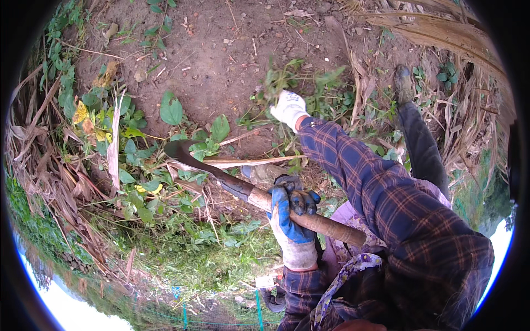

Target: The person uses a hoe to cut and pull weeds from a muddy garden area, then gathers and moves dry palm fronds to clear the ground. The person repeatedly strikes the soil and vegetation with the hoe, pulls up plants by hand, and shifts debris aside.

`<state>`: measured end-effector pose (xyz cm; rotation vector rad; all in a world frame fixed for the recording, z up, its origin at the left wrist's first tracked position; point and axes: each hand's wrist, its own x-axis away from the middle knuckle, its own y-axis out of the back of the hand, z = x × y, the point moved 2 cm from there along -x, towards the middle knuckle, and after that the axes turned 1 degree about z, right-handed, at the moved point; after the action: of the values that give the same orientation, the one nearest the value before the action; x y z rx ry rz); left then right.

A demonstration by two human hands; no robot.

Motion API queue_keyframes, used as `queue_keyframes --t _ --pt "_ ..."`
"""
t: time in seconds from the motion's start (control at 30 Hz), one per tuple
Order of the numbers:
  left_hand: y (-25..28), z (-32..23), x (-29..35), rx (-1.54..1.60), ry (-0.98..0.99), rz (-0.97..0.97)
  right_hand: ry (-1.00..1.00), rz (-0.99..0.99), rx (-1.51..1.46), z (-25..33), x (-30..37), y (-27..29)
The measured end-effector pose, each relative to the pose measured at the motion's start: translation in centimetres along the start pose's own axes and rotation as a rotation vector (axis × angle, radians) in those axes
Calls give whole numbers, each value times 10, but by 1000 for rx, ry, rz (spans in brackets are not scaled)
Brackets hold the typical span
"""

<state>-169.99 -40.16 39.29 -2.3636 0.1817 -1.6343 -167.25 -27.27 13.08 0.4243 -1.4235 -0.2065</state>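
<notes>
My left hand (290,218), in a blue and white work glove with dark fingers, is closed around the wooden handle of a sickle (207,168). Its broad, dark, curved blade points to the left, above leafy plants and dry stalks. Farther forward, my right hand (289,108) wears a white glove and is closed on a clump of weeds (281,80). The clump is blurred, and the fingers are partly hidden by it. Both arms have dark plaid sleeves.
Bare brown soil (215,66) stretches ahead. Dry stalks and husks (41,132) pile up at the left, with more dry leaves (441,33) at the far right. Green plants (127,143) grow near the blade. My boot (404,83) stands at the right; green netting (258,309) runs along the bottom.
</notes>
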Motion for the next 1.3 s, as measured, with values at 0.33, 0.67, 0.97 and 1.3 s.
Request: queue_keyframes --t 0.33,0.67,0.97,1.3 --pt "-4 10 2 59 69 -78 -56 8 -201 -87 86 7" --pt "-3 21 -2 -33 57 -56 -465 -629 -619 -327 -74 140" --pt "-8 33 -8 -33 79 49 -558 -593 -355 -275 -98 120" --pt "-14 40 -13 -30 70 79 -153 183 -719 -164 33 -47"
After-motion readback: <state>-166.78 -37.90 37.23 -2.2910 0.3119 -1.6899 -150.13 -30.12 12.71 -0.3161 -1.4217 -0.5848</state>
